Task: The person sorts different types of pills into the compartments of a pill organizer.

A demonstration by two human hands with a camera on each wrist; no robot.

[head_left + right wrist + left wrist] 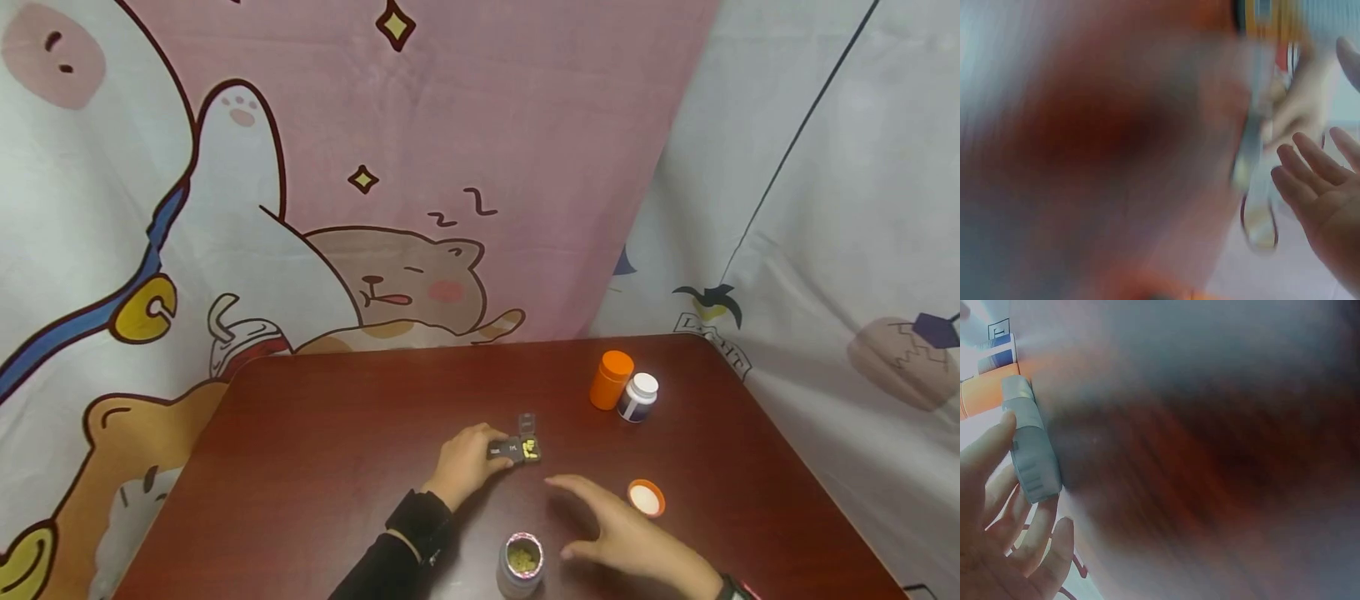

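A small grey pill box lies on the table, its end lid flipped up over a compartment with yellow pills. My left hand grips the box's other end between thumb and fingers; the grey box also shows in the left wrist view. My right hand hovers with fingers spread and nothing in it, between the pill box and an orange-rimmed cap lying white side up. An uncapped bottle with yellow pills inside stands at the near edge, between the two forearms.
An orange bottle with its cap on stands at the back right of the brown table. Right beside it is a white-capped bottle with a dark label. A printed cloth hangs behind the table's far edge.
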